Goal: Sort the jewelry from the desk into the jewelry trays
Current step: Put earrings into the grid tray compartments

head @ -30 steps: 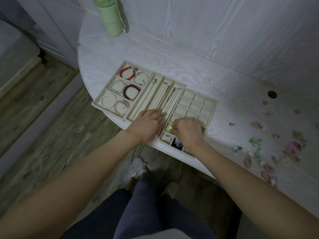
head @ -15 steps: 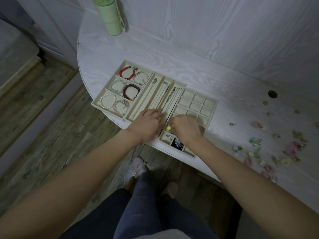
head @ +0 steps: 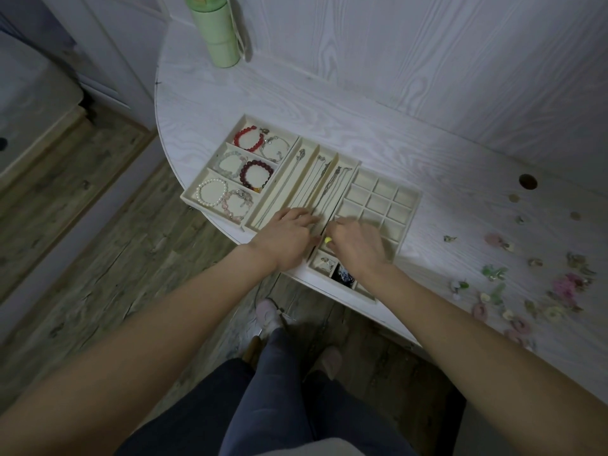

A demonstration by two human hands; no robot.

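Observation:
Three cream jewelry trays lie side by side near the desk's front edge. The bracelet tray (head: 210,169) on the left holds several bead bracelets. The middle necklace tray (head: 297,174) holds thin chains. The grid tray (head: 413,205) on the right has many small square cells. My left hand (head: 286,238) rests with relaxed fingers on the near end of the necklace tray. My right hand (head: 358,245) hovers over the near cells of the grid tray and pinches a small yellow piece (head: 328,239) at its fingertips. Loose earrings and flower-shaped pieces (head: 566,284) lie scattered on the desk at the right.
A green bottle (head: 215,31) stands at the back left of the white desk (head: 329,103). A round cable hole (head: 528,181) sits at the right. A wood-grain wall runs behind. The desk's curved front edge lies just under my wrists, with wooden floor below.
My right hand has shifted slightly left and forward over the grid tray with the yellow piece. My left hand has stayed on the necklace tray.

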